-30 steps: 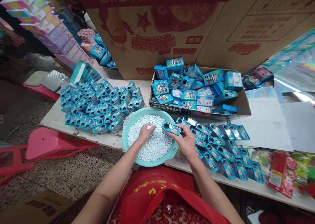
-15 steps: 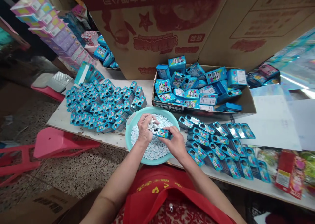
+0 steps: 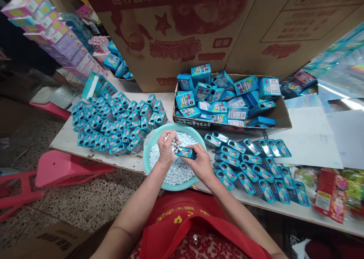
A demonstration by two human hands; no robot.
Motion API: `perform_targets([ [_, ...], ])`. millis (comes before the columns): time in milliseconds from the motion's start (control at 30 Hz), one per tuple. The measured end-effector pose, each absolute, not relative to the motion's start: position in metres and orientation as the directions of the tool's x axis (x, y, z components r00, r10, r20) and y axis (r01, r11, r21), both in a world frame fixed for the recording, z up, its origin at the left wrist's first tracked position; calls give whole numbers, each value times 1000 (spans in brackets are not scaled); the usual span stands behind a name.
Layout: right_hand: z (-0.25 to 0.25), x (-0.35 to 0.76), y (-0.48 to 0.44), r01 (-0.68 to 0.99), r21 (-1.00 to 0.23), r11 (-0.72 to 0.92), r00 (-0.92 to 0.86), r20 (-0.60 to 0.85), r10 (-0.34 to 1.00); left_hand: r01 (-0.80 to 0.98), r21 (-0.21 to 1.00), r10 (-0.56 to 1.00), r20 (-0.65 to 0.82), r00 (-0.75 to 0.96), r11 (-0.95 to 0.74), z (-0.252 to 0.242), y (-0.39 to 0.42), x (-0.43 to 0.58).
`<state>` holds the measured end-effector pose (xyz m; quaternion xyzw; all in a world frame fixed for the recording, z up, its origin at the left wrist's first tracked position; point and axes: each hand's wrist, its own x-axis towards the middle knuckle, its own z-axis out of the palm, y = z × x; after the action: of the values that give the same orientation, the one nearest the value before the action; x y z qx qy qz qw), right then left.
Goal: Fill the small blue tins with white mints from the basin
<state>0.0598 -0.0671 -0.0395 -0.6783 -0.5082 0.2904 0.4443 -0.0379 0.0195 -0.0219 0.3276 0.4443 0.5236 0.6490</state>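
My left hand (image 3: 167, 147) is cupped round a small heap of white candies (image 3: 176, 144), its fingers curled over them. Beside it, my right hand (image 3: 199, 161) grips a small blue candy tin (image 3: 185, 153), tilted with its end against the candies. Both hands are above a turquoise basin (image 3: 146, 158) holding many pale candies (image 3: 179, 171). To the right stand several blue tins (image 3: 248, 171) in rows, with round openings on top. A larger group of similar tins (image 3: 113, 118) stands to the left.
An open carton (image 3: 284, 116) full of blue tins sits behind the basin, before a large cardboard box (image 3: 182, 35). White sheets (image 3: 313, 134) and red packaging (image 3: 327, 194) lie at right. A pink stool (image 3: 57, 168) is at left; stacked pastel boxes (image 3: 62, 39) rise behind.
The view has shifted slightly. My left fingers have moved over the candies toward the tin, and the tin has turned a little in my right hand.
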Motion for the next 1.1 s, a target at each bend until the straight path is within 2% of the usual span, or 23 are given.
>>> perform_targets([
  [233,-35,61,-68,414,-908,-61,330,87,940,-395,894,976,-213,40,211,-16,20,-33],
  [433,-36,63,-70,411,-909,-74,330,73,941,-406,873,958,-284,26,270,-15,19,-27],
  [833,-30,67,-69,385,-923,-13,344,131,930,-371,894,966,-257,32,250,-8,18,-26],
  [1033,-51,63,-66,298,-952,-67,379,53,924,-345,889,945,-326,-15,301,-21,23,-20],
  [1100,-53,62,-68,278,-958,-63,379,49,924,-363,889,951,-308,-23,279,-21,22,-20],
])
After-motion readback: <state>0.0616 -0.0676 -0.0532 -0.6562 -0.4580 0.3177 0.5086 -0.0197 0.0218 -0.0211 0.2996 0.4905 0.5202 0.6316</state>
